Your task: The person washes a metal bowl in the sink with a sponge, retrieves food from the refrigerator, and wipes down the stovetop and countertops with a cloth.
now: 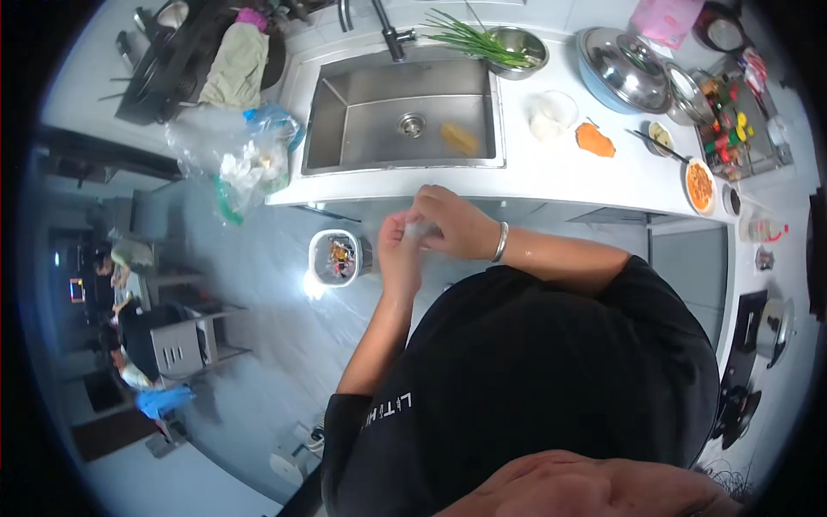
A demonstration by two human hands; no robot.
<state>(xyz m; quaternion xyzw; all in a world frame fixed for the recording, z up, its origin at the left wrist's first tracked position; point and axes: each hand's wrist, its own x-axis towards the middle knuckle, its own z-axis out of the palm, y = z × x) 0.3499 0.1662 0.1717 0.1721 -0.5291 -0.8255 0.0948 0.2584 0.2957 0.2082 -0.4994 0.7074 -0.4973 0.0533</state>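
Note:
My left hand (400, 254) and my right hand (457, 226) meet in front of the counter's edge, just below the sink (362, 159). Their fingers are closed around a small whitish, translucent piece (418, 231), blurred and partly hidden, so its kind is unclear. A silver bangle circles the right wrist. In the sink's basin lies a yellow, elongated thing (459, 139). Beyond my hands, a metal bowl (519, 71) holds green stalks (474, 40). To its right are a clear bowl (554, 109) with something white and an orange, irregular piece (595, 140).
An open bin (315, 274) with waste stands on the floor left of my hands. Plastic bags (250, 164) hang over the counter's left end. At the right are a lidded pot (624, 69), a bowl of orange-red food (699, 186) and condiment bottles (732, 138). People sit far left.

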